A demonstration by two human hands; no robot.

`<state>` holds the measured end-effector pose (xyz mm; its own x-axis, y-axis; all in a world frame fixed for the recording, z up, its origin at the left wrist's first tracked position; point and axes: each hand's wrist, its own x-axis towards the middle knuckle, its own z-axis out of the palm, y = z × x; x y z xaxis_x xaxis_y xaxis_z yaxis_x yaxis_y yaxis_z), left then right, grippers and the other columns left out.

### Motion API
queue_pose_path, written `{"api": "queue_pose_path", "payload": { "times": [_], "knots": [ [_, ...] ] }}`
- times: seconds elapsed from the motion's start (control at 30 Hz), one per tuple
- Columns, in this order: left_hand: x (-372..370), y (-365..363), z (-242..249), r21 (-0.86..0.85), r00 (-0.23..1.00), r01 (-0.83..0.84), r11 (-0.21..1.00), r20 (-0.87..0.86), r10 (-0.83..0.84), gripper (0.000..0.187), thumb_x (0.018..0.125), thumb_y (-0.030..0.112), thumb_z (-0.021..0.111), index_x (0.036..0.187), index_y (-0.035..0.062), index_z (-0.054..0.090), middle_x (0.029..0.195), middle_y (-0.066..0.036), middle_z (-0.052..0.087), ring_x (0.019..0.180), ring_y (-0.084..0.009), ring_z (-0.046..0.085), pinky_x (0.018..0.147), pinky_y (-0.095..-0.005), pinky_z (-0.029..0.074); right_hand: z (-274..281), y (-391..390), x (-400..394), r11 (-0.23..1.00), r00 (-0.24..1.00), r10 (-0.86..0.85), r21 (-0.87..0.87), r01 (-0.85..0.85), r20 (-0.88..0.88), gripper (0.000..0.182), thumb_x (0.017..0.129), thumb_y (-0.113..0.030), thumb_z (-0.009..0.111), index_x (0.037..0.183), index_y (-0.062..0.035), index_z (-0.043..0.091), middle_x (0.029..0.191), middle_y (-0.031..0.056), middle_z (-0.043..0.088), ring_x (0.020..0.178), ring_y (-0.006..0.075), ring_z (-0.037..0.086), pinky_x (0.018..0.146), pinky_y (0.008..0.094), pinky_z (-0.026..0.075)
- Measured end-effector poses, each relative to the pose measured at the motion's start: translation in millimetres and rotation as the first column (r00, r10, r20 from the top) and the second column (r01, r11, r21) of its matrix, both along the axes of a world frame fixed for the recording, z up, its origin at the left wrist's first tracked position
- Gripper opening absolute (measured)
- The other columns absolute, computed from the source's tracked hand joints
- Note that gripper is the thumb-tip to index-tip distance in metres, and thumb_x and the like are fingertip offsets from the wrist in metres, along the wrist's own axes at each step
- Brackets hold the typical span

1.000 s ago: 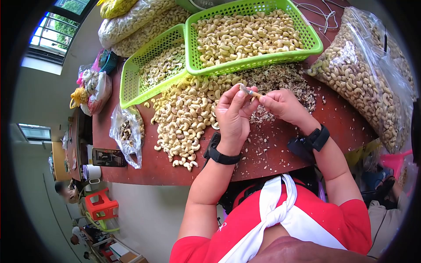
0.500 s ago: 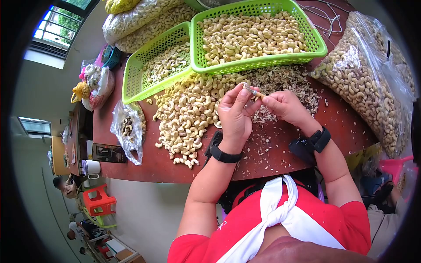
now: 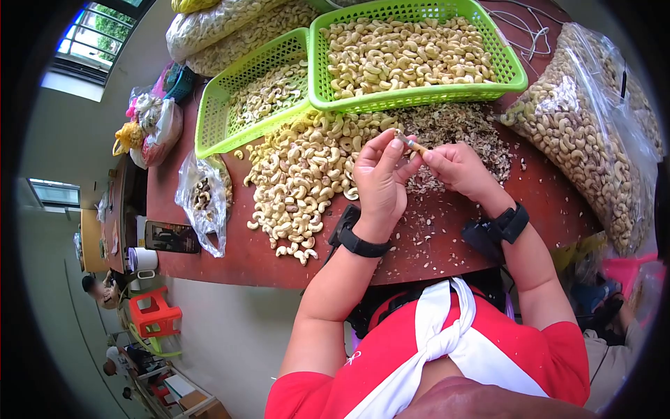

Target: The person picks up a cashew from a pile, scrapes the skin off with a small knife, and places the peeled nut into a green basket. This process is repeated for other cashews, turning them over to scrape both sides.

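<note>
My left hand (image 3: pixel 380 174) pinches a cashew nut (image 3: pixel 398 132) between thumb and fingertips, so most of the nut is hidden. In my right hand (image 3: pixel 460 170) is a small knife (image 3: pixel 417 147) with a wooden handle, its short blade pointing at the nut. Both hands are held close together above the table. Beneath and left of them spreads a loose heap of pale cashew nuts (image 3: pixel 296 174). Brown skin flakes (image 3: pixel 474 133) lie piled behind my right hand, with scraps scattered nearer the table edge.
Behind the heap stand a large green basket (image 3: pixel 419 90) and a smaller green basket (image 3: pixel 209 115), both holding cashews. A big clear bag of cashews (image 3: pixel 572 126) leans at the right. On the left of the red table (image 3: pixel 171 202) are a plastic bag (image 3: pixel 209 234) and a phone (image 3: pixel 171 237).
Both hands have shifted very slightly right in view, still holding the cashew nut and the knife. The nut's pale end shows less now. The view has tilted a little.
</note>
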<state>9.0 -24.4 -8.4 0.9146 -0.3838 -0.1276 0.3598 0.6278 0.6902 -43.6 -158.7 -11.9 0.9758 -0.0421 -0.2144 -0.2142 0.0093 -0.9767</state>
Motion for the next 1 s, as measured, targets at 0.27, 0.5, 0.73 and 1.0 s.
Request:
{"api": "queue_pose_path", "payload": {
  "times": [0.27, 0.5, 0.73, 1.0],
  "knots": [
    [3.1, 1.5, -0.5, -0.005, 0.999, 0.031, 1.0, -0.027, -0.031, 0.017, 0.078, 0.005, 0.053, 0.094, 0.0025, 0.051, 0.088, -0.011, 0.056, 0.086, -0.0211, 0.056, 0.064, -0.031, 0.053, 0.5, 0.3, -0.2, 1.0, 1.0, 0.006, -0.001, -0.006, -0.008, 0.036, 0.082, -0.031, 0.049, 0.057, -0.006, 0.05, 0.046, -0.0059, 0.04, 0.039, 0.002, 0.033, 0.036, 0.0173, 0.024],
    [2.2, 1.7, -2.2, 0.006, 1.0, 0.026, 1.0, -0.005, -0.026, 0.016, 0.078, 0.004, 0.053, 0.094, 0.0016, 0.05, 0.087, -0.01, 0.055, 0.082, -0.0185, 0.056, 0.065, -0.0307, 0.053, 0.5, 0.6, 0.1, 0.999, 1.0, -0.015, 0.031, 0.015, 0.015, 0.037, 0.082, -0.034, 0.05, 0.056, -0.0066, 0.049, 0.047, -0.0059, 0.04, 0.041, 0.0018, 0.033, 0.037, 0.0172, 0.024],
    [0.3, -0.1, -3.6, -0.009, 0.999, 0.025, 1.0, 0.021, -0.025, 0.015, 0.078, 0.003, 0.053, 0.092, 0.0011, 0.05, 0.085, -0.008, 0.055, 0.078, -0.0164, 0.056, 0.066, -0.0301, 0.052, -1.7, -2.0, 0.3, 0.999, 1.0, -0.026, 0.023, 0.025, 0.006, 0.037, 0.081, -0.035, 0.05, 0.057, -0.0068, 0.049, 0.048, -0.006, 0.04, 0.041, 0.0016, 0.033, 0.037, 0.0174, 0.025],
    [-3.0, -3.2, -6.9, -0.027, 0.998, 0.038, 0.999, 0.05, -0.036, 0.015, 0.078, 0.002, 0.052, 0.093, 0.0009, 0.049, 0.086, -0.008, 0.055, 0.08, -0.0165, 0.056, 0.068, -0.0288, 0.051, 1.1, -3.5, -1.7, 0.991, 0.999, -0.043, 0.126, 0.046, -0.024, 0.037, 0.081, -0.036, 0.05, 0.059, -0.007, 0.05, 0.048, -0.0067, 0.038, 0.041, 0.0014, 0.031, 0.036, 0.0166, 0.022]
  ]
}}
